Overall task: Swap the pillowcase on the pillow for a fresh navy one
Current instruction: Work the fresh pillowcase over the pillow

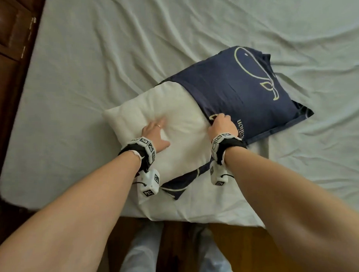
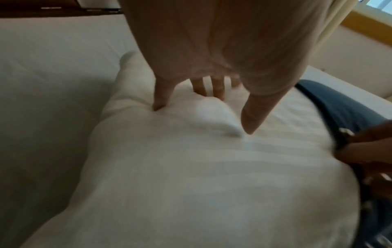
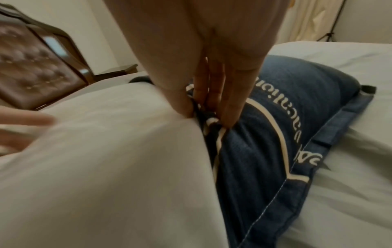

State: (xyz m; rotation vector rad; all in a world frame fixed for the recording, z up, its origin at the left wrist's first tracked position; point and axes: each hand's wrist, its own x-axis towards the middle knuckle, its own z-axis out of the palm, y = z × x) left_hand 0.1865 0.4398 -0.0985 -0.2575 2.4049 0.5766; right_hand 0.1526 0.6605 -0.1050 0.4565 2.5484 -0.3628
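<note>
A white pillow [image 1: 174, 119] lies across the bed, its far end inside a navy pillowcase [image 1: 244, 88] printed with a pale whale outline. My left hand [image 1: 156, 132] presses flat on the bare white part, fingers spread and sinking into the pillow [image 2: 191, 159]. My right hand [image 1: 222, 124] pinches the bunched open edge of the navy pillowcase [image 3: 265, 142] where it meets the pillow [image 3: 106, 159]. In the right wrist view the fingers [image 3: 231, 104] and thumb grip the gathered navy hem. A strip of navy fabric [image 1: 182, 182] shows from under the pillow's near side.
A pale green bedsheet [image 1: 130, 46] covers the mattress. A white cloth [image 1: 197, 208] lies at the bed's near edge. A dark wooden tufted headboard [image 1: 7, 60] stands at the left. My legs [image 1: 144, 257] stand against the bed's edge.
</note>
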